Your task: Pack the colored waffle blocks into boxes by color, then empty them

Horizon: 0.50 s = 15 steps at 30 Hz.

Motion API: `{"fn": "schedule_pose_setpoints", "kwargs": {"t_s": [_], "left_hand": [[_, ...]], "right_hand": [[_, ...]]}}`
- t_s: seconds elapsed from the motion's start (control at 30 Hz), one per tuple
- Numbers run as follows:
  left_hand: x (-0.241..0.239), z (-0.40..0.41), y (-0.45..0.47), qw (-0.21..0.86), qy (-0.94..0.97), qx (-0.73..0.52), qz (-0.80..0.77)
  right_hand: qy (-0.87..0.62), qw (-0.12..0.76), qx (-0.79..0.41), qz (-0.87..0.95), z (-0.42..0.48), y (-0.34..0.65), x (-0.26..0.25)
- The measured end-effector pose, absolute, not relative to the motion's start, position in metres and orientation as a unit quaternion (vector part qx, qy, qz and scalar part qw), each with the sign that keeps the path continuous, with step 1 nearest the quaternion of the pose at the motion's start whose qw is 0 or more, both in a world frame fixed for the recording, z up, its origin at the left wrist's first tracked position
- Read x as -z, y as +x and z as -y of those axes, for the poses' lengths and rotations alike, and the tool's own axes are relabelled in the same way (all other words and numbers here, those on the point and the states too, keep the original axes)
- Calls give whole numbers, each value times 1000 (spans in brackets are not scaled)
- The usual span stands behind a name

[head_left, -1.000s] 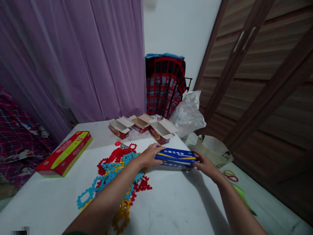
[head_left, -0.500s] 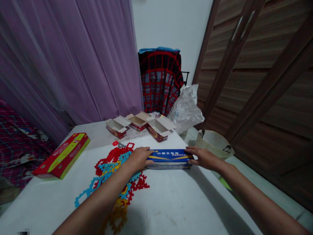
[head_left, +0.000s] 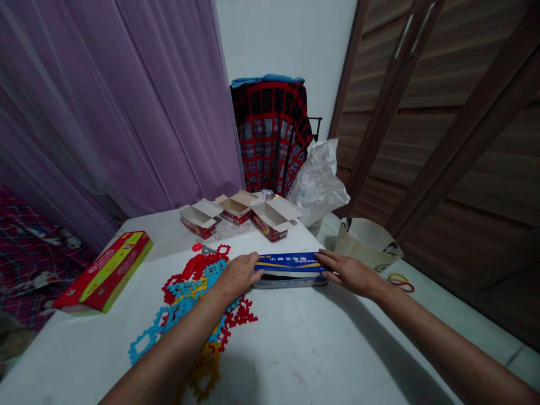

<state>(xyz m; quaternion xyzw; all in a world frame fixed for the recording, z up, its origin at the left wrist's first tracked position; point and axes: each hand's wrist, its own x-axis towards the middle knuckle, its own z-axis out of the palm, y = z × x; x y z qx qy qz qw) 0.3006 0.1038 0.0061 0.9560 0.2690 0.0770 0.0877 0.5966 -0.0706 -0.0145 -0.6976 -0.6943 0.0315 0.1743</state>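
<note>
A long blue battery box [head_left: 291, 261] with white lettering and a gold stripe lies on the white table in front of me. My left hand [head_left: 239, 275] grips its left end, thumb on the near side and fingers over the top. At the right end my right hand [head_left: 348, 273] holds it, fingertips curled over the lid's edge. The lid is slightly raised along the front, with a dark gap below it. Beside my left hand and partly beneath that forearm spreads a pile of red, blue and yellow plastic interlocking pieces [head_left: 198, 284].
A red and yellow box [head_left: 107, 270] lies at the table's left. Towards the back stand small open cartons [head_left: 270, 225] with flaps up. Beyond the right edge are a clear plastic bag [head_left: 318, 183], a cream bag [head_left: 367, 247] and yellow-and-red-handled scissors [head_left: 400, 282].
The front of the battery box's lid has lifted, and a dark gap now shows. Both hands keep hold of its ends. The camera view has shifted slightly.
</note>
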Motion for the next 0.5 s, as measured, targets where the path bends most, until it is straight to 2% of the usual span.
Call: {"fn": "schedule_pose_setpoints", "kwargs": {"t_s": [0.17,0.33,0.5], "left_hand": [[0,-107,295,166,940,-108,-278],[-2,-110,295,217,922,-125,-296],[-1,-110,297,246,911,-144,-298]], "right_hand": [[-726,261,-37,635,85,598,26],[-793,296,-65,529,88,586,30],[-808,352,-37,471,83,569,35]]}}
